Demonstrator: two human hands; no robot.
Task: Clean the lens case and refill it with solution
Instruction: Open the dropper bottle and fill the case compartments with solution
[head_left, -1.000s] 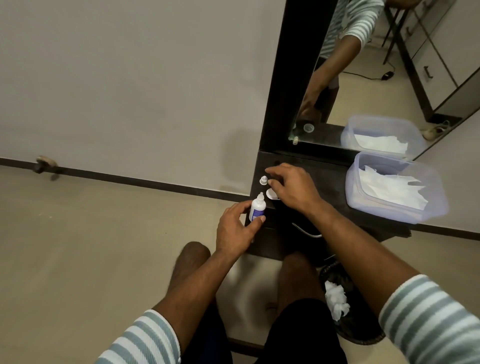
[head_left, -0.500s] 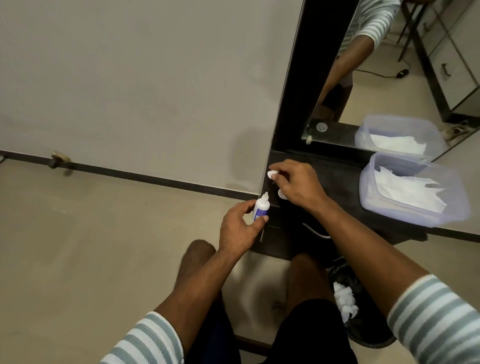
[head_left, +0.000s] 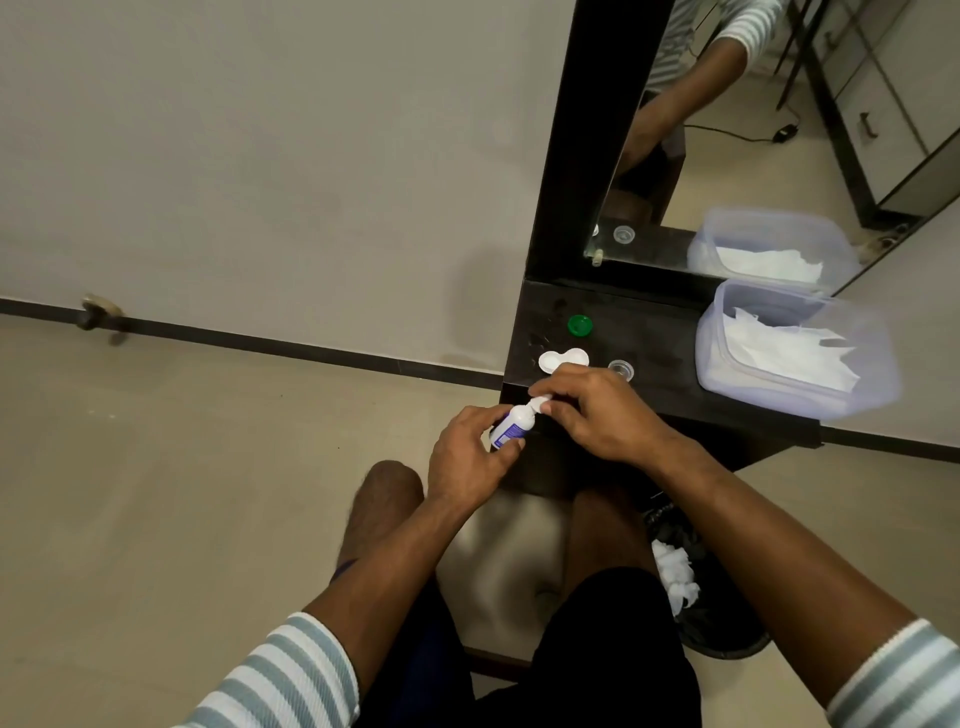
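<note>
Two hands at work over the near left corner of the dark wooden bench (head_left: 675, 374), just this side of the white figure-eight plastic lens case (head_left: 563, 359). Left hand (head_left: 470, 457) wrapped around the body of the small white solution bottle with a blue label (head_left: 511, 427), grip closed on it, nozzle tilted up and toward the case; probably held off the bench edge to keep it steady while the other hand works the tip. Right hand (head_left: 597, 410) with fingertips pinched on the bottle's white tip, grip closed there, likely twisting or pulling the cap; whether the cap is on or coming off, hard to tell. Lens case lying flat and open on the bench, both wells facing up, just beyond the right hand's knuckles, seemingly ready to take solution. Round green screw cap (head_left: 580, 326) set behind the lens case, toward the mirror (head_left: 727, 130); clear round cap (head_left: 621, 370) just to the right of the case, partly behind the right hand; both apparently parked close by for refitting. Pale translucent plastic tub of white tissues (head_left: 789, 353) farther right of the case, within reach for wiping. Dark bin with crumpled white tissue (head_left: 675, 571) on the floor below, nearer than the case. Refill judged not yet begun.
</note>
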